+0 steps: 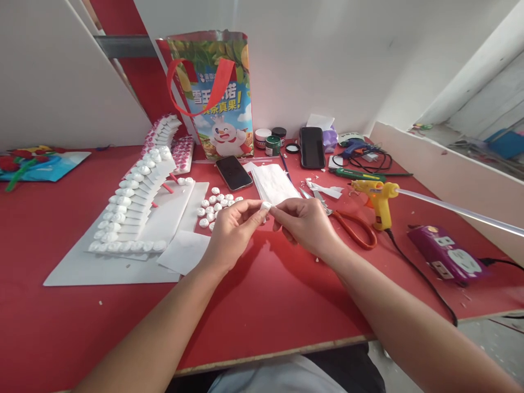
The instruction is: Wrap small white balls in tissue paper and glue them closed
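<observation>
A small white paper rosette [266,206] is pinched between the fingertips of both hands, above the red table. My left hand [234,229] grips it from the left with thumb and forefinger. From the other side, the thumb and forefinger of my right hand [302,218] close on its edge. Several finished white rosettes [204,222] lie in a loose group just left of my left hand. Behind my hands rests a stack of white paper sheets [276,183]. Farther left stands a curved white stair-like model [141,199] edged with rosettes, on a white board [82,273].
Orange-handled scissors [355,232], a yellow glue gun [380,203] with a long glue stick and a purple box [446,254] lie on the right. Two phones [233,173], paint jars [273,146] and a printed bag [221,103] are at the back. Cables cross the right side.
</observation>
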The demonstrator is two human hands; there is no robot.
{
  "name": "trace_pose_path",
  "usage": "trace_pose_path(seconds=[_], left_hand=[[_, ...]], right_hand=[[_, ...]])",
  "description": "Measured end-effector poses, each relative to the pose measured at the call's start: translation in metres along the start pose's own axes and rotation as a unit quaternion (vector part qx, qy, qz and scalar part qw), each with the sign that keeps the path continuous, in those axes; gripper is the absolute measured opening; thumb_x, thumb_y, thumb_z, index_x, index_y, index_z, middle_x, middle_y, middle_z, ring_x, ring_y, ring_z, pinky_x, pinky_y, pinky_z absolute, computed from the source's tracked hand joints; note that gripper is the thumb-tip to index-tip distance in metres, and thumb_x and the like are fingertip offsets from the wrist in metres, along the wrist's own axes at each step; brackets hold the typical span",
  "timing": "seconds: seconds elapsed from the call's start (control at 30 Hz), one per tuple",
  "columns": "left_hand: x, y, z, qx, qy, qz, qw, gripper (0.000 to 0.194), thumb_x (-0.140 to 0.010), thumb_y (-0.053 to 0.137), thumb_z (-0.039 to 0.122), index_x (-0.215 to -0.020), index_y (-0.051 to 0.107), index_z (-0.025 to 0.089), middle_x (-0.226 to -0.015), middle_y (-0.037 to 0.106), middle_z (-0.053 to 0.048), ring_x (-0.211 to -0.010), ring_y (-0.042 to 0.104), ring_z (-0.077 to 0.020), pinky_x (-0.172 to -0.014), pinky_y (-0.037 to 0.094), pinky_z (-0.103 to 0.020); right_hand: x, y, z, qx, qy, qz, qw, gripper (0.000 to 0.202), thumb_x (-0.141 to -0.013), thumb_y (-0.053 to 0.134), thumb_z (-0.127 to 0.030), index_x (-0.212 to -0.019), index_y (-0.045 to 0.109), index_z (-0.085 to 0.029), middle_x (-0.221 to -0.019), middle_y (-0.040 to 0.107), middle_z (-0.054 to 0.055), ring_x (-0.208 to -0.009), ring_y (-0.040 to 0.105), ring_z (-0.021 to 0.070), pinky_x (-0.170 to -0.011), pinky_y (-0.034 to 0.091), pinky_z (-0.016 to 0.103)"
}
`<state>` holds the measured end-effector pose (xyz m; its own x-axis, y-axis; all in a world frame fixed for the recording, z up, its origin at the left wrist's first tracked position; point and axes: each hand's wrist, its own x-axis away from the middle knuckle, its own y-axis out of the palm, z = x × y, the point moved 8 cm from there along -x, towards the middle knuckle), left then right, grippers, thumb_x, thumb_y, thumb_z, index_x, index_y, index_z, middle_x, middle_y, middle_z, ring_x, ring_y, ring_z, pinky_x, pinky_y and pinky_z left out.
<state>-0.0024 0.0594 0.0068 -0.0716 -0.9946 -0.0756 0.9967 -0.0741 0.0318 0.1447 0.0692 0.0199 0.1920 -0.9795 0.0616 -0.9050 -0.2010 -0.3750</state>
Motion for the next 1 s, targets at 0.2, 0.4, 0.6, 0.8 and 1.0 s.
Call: trace_pose_path(seconds=[0.2, 0.4, 0.6, 0.8, 1.0], left_hand=[[0.007, -0.002, 0.021, -0.08, 0.087, 0.06, 0.991, 0.024, -0.089, 0.073, 0.035, -0.103, 0.079, 0.016, -0.093, 0.078, -0.005, -0.09, 0.072, -0.0188, -0.084, 0.056, -0.029], [0.021, 0.001, 0.045, -0.225, 0.287, 0.112, 0.924, 0.017, -0.095, 0.067, 0.025, -0.105, 0.079, 0.019, -0.092, 0.077, -0.004, -0.086, 0.071, -0.0166, -0.082, 0.057, -0.028], [0.017, 0.003, 0.043, -0.22, 0.289, 0.069, 0.929, 0.016, -0.095, 0.068, 0.022, -0.104, 0.081, 0.02, -0.091, 0.074, -0.005, -0.084, 0.068, -0.0148, -0.078, 0.056, -0.026], [0.0, -0.001, 0.021, -0.111, 0.129, -0.053, 0.984, 0.013, -0.088, 0.075, 0.027, -0.099, 0.082, 0.021, -0.087, 0.07, -0.003, -0.073, 0.066, -0.0144, -0.072, 0.055, -0.027], [0.0, 0.006, 0.015, -0.123, 0.096, -0.118, 0.981, 0.02, -0.095, 0.063, 0.029, -0.104, 0.079, 0.02, -0.091, 0.065, -0.005, -0.072, 0.064, -0.015, -0.076, 0.053, -0.03]], right_hand=[[0.007, -0.002, -0.014, 0.014, -0.063, 0.053, 0.997, 0.033, -0.092, 0.062, -0.036, -0.064, 0.062, -0.018, -0.041, 0.05, -0.005, -0.037, 0.045, 0.008, -0.046, 0.035, 0.022], [0.013, 0.002, -0.025, 0.028, -0.13, 0.035, 0.99, 0.035, -0.098, 0.057, -0.037, -0.069, 0.062, -0.018, -0.045, 0.05, -0.005, -0.043, 0.046, 0.0086, -0.054, 0.037, 0.023], [0.013, -0.009, -0.033, 0.13, -0.201, 0.022, 0.971, 0.032, -0.098, 0.057, -0.025, -0.068, 0.061, -0.017, -0.053, 0.054, -0.004, -0.049, 0.045, 0.0079, -0.059, 0.036, 0.022], [0.012, -0.002, -0.035, 0.2, -0.261, -0.084, 0.941, 0.028, -0.1, 0.051, -0.021, -0.078, 0.067, -0.016, -0.069, 0.067, 0.002, -0.059, 0.054, 0.0101, -0.062, 0.037, 0.022], [0.007, 0.0, -0.027, 0.205, -0.193, -0.074, 0.957, 0.031, -0.098, 0.053, -0.028, -0.07, 0.061, -0.018, -0.06, 0.061, -0.001, -0.052, 0.048, 0.0096, -0.057, 0.034, 0.024]])
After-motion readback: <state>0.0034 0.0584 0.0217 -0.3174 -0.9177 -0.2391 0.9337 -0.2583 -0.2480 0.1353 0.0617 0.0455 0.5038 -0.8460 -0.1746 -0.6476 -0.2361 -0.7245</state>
